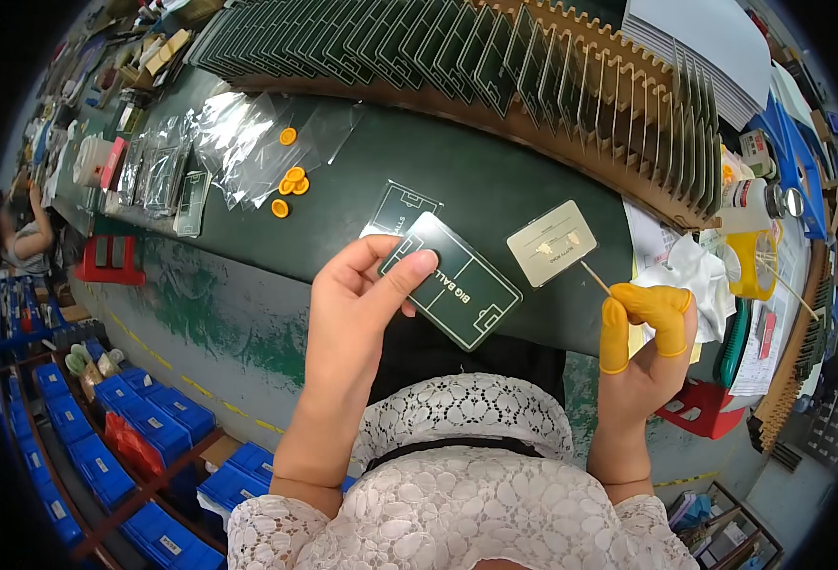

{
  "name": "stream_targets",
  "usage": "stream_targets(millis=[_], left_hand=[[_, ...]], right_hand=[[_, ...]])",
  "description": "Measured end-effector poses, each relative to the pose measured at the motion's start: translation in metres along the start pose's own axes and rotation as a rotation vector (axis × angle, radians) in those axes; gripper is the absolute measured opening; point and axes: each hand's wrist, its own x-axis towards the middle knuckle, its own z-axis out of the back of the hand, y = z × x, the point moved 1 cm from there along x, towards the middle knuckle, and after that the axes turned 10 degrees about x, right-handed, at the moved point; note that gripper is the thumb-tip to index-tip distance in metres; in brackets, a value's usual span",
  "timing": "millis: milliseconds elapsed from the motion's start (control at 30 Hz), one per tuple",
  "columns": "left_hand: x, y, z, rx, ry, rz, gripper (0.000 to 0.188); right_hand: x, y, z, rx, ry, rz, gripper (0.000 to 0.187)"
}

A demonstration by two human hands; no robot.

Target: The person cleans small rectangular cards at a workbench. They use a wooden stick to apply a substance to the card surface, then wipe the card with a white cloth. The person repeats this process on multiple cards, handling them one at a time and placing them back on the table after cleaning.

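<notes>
My left hand [367,285] pinches a dark green card [476,309] with white sports-pitch lines between thumb and fingers, tilted above the table's near edge. Behind it, partly covered, another green card [403,204] lies on the table. Yellow finger cots cover the thumb and some fingers of my right hand [649,332]. Those fingers are closed on a thin stick [593,276], which looks like a swab; its far tip meets the lower edge of a gold-coloured card [552,244]. Whether the tip touches that card, I cannot tell.
A long slotted brown rack [580,142] of upright green cards curves across the back. Yellow finger cots [293,180] and clear plastic bags [248,142] lie left. At right are a white cloth [689,280], a bottle [743,204] and a yellow tape roll [749,266]. Blue bins [158,408] stand lower left.
</notes>
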Motion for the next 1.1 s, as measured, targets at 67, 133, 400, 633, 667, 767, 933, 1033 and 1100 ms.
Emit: stream_targets(millis=[67, 133, 400, 633, 667, 767, 933, 1033, 1100], left_hand=[[0.004, 0.004, 0.005, -0.167, 0.115, 0.139, 0.029], [0.000, 0.002, -0.001, -0.163, 0.105, 0.145, 0.028], [-0.011, -0.010, -0.014, -0.022, -0.091, -0.141, 0.016], [-0.015, -0.017, -0.022, 0.061, -0.157, -0.265, 0.014], [-0.015, -0.018, -0.024, 0.077, -0.160, -0.282, 0.014], [-0.016, -0.017, -0.026, 0.129, -0.160, -0.342, 0.015], [-0.015, -0.014, -0.025, 0.228, -0.204, -0.425, 0.016], [-0.014, -0.010, -0.024, 0.459, -0.278, -0.614, 0.016], [-0.014, -0.007, -0.029, 0.579, -0.333, -0.751, 0.020]], right_hand=[[0.001, -0.004, 0.001, -0.023, -0.008, 0.004, 0.020], [0.001, -0.009, 0.006, -0.031, -0.024, -0.001, 0.019], [-0.005, -0.037, -0.003, -0.152, 0.069, 0.018, 0.022], [-0.010, -0.052, -0.011, -0.231, 0.182, 0.080, 0.021], [-0.010, -0.052, -0.012, -0.236, 0.184, 0.078, 0.021], [-0.009, -0.052, -0.013, -0.252, 0.194, 0.074, 0.021], [-0.007, -0.048, -0.012, -0.267, 0.209, 0.061, 0.021], [-0.005, -0.038, -0.010, -0.173, 0.125, 0.044, 0.022], [-0.005, -0.024, -0.005, -0.033, 0.111, -0.015, 0.023]])
